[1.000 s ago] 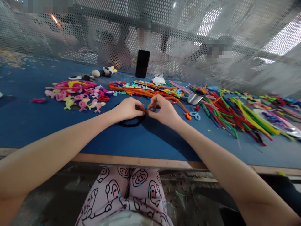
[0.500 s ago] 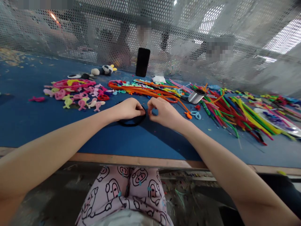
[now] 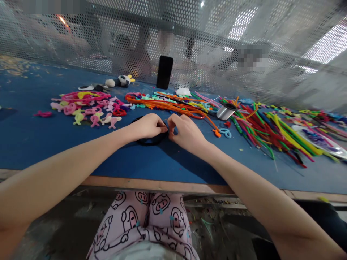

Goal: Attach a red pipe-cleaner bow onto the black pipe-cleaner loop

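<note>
A black pipe cleaner [image 3: 149, 143], bent into a loop, lies low over the blue tabletop. My left hand [image 3: 149, 126] is closed on it, thumb and forefinger pinching the loop at its right side. Just to the right, my right hand [image 3: 184, 131] has its thumb and forefinger curled together in a pinch, almost touching the left fingertips. Whatever is between the right fingertips is too small or hidden to make out. Beyond both hands lie long orange pipe cleaners [image 3: 173, 105].
Small twisted pink and yellow shapes [image 3: 92, 108] are heaped to the left. Right of centre stands a wire spool [image 3: 226, 111], beside a spread of coloured pipe cleaners [image 3: 273, 133]. A phone [image 3: 165, 72] leans against the perforated metal screen [image 3: 206, 68]. The wooden table edge [image 3: 157, 184] runs in front.
My right hand has shifted slightly left, closing the gap to the left fingertips. The left hand keeps its pinch on the black pipe cleaner and has barely moved.
</note>
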`<action>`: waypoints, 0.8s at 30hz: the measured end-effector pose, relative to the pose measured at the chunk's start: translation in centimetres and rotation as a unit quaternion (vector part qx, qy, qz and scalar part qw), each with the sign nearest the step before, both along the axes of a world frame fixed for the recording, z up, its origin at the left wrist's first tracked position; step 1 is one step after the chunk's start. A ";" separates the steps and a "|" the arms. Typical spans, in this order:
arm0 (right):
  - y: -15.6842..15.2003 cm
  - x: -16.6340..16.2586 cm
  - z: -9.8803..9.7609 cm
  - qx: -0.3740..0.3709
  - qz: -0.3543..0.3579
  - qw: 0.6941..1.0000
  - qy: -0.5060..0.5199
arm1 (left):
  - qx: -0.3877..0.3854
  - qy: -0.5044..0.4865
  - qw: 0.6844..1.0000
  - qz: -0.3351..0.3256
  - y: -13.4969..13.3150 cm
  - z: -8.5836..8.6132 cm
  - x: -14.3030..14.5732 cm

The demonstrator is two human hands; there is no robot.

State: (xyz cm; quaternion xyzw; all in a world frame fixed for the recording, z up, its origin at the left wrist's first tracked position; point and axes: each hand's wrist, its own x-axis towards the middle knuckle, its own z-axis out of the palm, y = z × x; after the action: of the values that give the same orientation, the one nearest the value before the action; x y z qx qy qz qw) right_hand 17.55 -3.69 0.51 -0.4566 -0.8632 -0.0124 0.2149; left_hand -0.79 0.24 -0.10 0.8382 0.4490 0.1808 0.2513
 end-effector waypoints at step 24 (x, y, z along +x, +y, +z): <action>2.4 0.9 -1.8 -0.208 0.013 0.911 0.357 | 0.118 -0.077 0.988 -0.055 0.1 0.5 -1.0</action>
State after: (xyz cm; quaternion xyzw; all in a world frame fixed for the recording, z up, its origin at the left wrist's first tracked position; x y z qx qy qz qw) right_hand 18.40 -1.28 -1.29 -0.4539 -0.7177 0.3341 0.4090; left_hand -1.75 0.32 0.40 0.8690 0.3567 0.2825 0.1945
